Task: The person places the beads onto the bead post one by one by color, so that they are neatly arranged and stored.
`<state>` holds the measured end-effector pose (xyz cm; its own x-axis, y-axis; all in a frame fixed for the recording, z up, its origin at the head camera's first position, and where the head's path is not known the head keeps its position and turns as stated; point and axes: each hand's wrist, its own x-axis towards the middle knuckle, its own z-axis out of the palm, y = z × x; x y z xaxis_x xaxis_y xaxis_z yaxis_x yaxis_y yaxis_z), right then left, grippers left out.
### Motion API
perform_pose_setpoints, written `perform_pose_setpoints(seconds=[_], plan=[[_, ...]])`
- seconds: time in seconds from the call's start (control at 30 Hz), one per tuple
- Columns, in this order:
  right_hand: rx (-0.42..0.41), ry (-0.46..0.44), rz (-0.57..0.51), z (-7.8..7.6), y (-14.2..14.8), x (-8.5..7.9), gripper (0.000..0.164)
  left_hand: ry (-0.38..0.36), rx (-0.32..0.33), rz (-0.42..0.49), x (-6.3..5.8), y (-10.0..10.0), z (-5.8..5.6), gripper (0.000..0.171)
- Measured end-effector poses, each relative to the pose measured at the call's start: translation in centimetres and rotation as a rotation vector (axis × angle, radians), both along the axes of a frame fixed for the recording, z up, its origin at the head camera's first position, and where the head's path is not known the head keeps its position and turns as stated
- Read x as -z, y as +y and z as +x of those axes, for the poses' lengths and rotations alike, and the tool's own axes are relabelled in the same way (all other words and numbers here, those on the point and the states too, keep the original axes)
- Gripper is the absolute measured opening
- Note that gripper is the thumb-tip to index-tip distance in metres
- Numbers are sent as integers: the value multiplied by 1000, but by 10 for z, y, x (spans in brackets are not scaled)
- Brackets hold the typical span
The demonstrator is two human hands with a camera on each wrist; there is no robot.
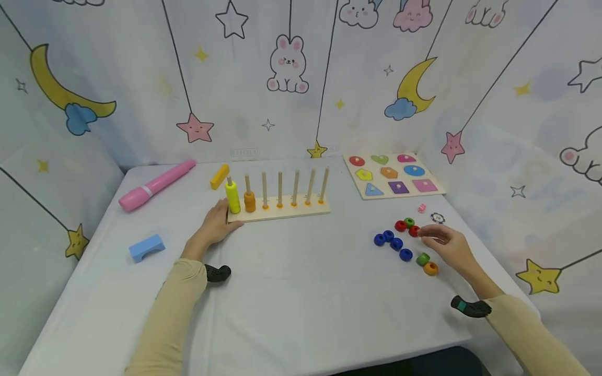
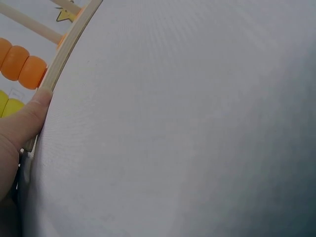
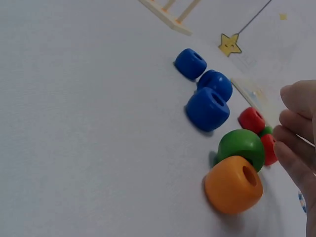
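At the left end of a wooden peg board (image 1: 282, 213), my left hand (image 1: 215, 224) grips the board, its thumb along the front edge and the other fingers partly hidden behind the end. Yellow beads (image 1: 232, 196) are stacked on the first peg and orange beads (image 1: 250, 201) on the second; the other pegs stand bare. On the right, my right hand (image 1: 444, 244) hovers with bent fingers, its fingertips right at a red bead (image 1: 414, 231). Around it lie another red bead (image 3: 251, 120), green beads (image 3: 241, 148), an orange bead (image 3: 232, 185) and several blue beads (image 3: 207, 109).
A shape puzzle board (image 1: 404, 192) lies at the back right, with a small pink piece (image 1: 421, 208) in front of it. To the left are a pink stick (image 1: 160, 183), a yellow block (image 1: 219, 176) and a blue arch block (image 1: 147, 247). A printed curtain (image 1: 235, 78) stands behind the table.
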<state>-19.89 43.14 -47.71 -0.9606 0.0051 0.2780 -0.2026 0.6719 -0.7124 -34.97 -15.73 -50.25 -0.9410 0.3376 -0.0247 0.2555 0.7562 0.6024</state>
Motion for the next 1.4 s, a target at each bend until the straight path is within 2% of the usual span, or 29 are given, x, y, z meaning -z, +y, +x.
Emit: perform_pose_setpoints(seconds=[0.07,0.17,0.3,0.4,0.5,0.63,0.77,0.93,1.17,1.4], plan=[[-6,-11,4,10,-5,-2,26,0,-6,-2,1,0,0,84],[-8,-23,0,23,-4,6,27,-7,-11,1,0,0,0,85],[25,-36,20,37,2,20,30,-20,-16,-3,-1,-2,1,86],[57,-48,39,49,3,23,33,-12,-10,-1,1,-1,1,86],[46,-56,47,55,3,23,36,0,-7,2,1,-3,-1,86],[9,-34,110,57,3,25,36,-4,-8,1,1,-4,-1,85],[3,-10,149,54,4,26,33,1,-3,2,0,-3,0,85],[29,-8,142,49,6,22,30,25,7,23,-1,-1,1,84],[38,33,90,17,-1,2,33,23,-5,40,-4,-2,3,83],[-55,81,12,-18,-28,-14,31,14,-4,12,-2,-2,2,82]])
